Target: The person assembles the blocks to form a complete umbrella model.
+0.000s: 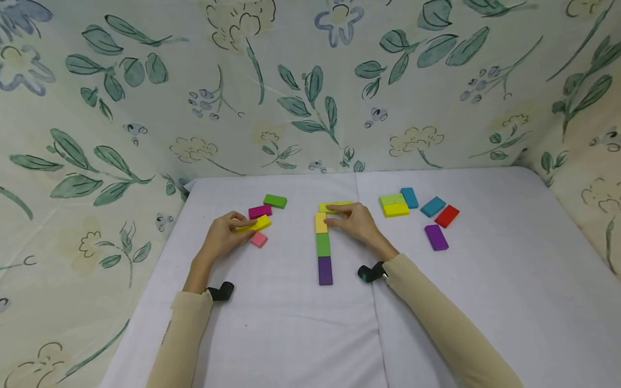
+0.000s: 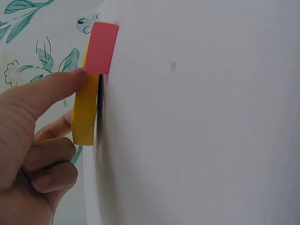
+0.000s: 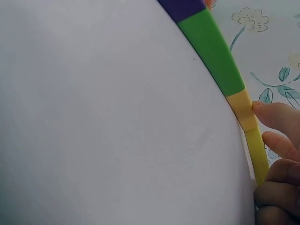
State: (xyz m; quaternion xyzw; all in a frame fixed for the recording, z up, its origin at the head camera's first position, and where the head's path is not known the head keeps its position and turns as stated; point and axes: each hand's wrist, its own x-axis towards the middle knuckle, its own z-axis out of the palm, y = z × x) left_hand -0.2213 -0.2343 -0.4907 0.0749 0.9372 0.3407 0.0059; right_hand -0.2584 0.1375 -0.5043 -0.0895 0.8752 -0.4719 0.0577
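Note:
In the head view my left hand [image 1: 226, 233] pinches a yellow block [image 1: 262, 222] between thumb and fingers. A magenta block [image 1: 260, 211] lies just beyond it, and a pink block [image 1: 259, 240] nearer me. In the left wrist view the pink block [image 2: 102, 48] overlaps the held yellow block [image 2: 86, 110]. My right hand [image 1: 358, 222] is at the top of a column: its thumb touches a pale orange block [image 1: 321, 222], its index finger a crosswise yellow block [image 1: 343, 203]. Below the orange block come a green block [image 1: 323, 244] and a purple block [image 1: 325, 271], end to end.
A green block [image 1: 275, 201] lies at the back left. On the right are a lime block [image 1: 391, 199] against a yellow block [image 1: 395, 209], two blue blocks [image 1: 433, 206], a red block [image 1: 447, 216] and a purple block [image 1: 436, 237]. Floral cloth [image 1: 310, 151] rises behind the white table [image 1: 291, 334].

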